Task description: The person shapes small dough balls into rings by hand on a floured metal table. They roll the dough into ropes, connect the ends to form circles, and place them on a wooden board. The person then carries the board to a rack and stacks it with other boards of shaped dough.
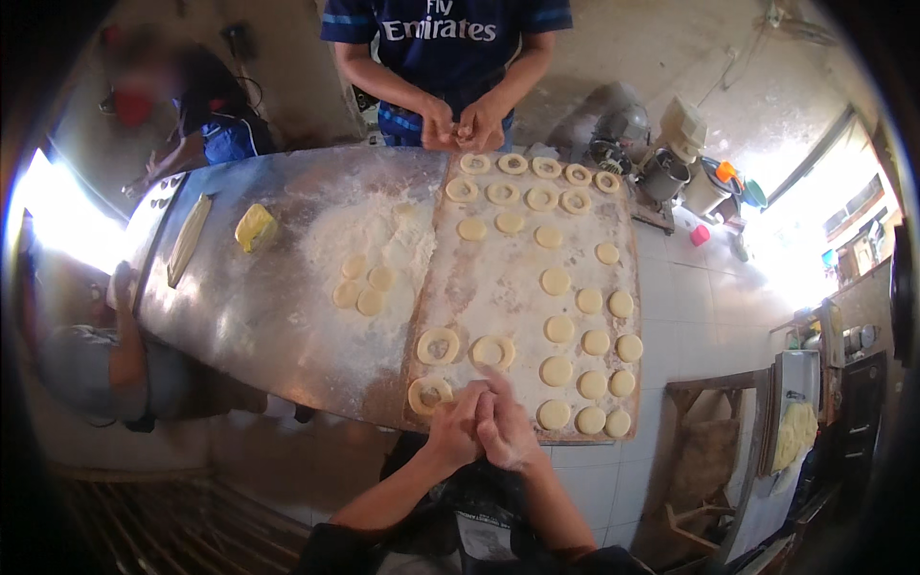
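My left hand (454,422) and my right hand (505,426) press together over the near edge of the floured board (484,297). Both have their fingers closed; what lies between them, if anything, is hidden, and the right fingertips look slightly blurred. Just beyond the hands are a dough ring (479,347) and, to its left, another dough ring (438,331). A third ring (416,394) lies beside my left hand. Right of my hands, flat round dough discs (555,371) stand in loose columns. Several more dough rings (542,198) line the board's far end.
Left of the board, the metal table (249,316) holds a flour pile (340,230), several dough discs (370,302), a yellow packet (255,228) and a long pale strip (189,241). Across it, a co-worker's hands (465,126) meet above the far edge. Other people are at the left.
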`<state>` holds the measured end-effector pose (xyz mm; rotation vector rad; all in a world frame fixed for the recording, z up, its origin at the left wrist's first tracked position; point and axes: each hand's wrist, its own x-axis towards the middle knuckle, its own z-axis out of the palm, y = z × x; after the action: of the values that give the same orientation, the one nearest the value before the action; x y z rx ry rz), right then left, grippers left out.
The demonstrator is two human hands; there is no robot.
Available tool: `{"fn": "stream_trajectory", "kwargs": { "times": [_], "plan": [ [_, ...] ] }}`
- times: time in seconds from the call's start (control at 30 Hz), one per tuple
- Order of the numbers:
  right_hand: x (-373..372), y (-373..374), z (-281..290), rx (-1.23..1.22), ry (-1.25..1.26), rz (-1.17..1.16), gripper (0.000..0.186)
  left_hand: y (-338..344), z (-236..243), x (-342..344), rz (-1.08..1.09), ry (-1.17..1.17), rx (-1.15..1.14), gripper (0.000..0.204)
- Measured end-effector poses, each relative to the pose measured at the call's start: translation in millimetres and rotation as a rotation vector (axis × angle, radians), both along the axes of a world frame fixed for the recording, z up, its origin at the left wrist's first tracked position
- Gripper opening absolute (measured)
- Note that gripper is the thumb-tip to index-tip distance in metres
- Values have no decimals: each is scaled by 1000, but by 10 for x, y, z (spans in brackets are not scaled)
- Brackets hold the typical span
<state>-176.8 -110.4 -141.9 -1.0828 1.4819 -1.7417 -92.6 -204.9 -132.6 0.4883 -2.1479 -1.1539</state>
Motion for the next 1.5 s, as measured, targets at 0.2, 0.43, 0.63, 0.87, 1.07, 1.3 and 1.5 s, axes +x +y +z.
{"fn": "stream_trajectory", "kwargs": {
  "times": [0.2,0.43,0.63,0.87,1.07,1.3,1.5],
  "plan": [
    [22,60,-103,72,-277,-129,48,-32,-4,23,-52,-117,8,21],
    [38,83,-108,120,-334,-220,49,-50,-86,27,-76,-193,218,25],
    [-78,-99,-4,390,-208,-404,58,-159,-107,-257,-42,-356,147,40],
    [-120,18,-330,695,557,-518,74,-463,-45,-174,65,-653,-113,62],
    [64,-114,-188,841,627,-517,74,-353,-60,16,-71,-800,-186,82],
    [5,-64,-126,809,550,-474,73,-359,-178,-63,-65,-770,-220,78],
    [-55,366,102,760,550,-758,45,-326,-12,-334,-147,-618,-237,61]
  ]
}}
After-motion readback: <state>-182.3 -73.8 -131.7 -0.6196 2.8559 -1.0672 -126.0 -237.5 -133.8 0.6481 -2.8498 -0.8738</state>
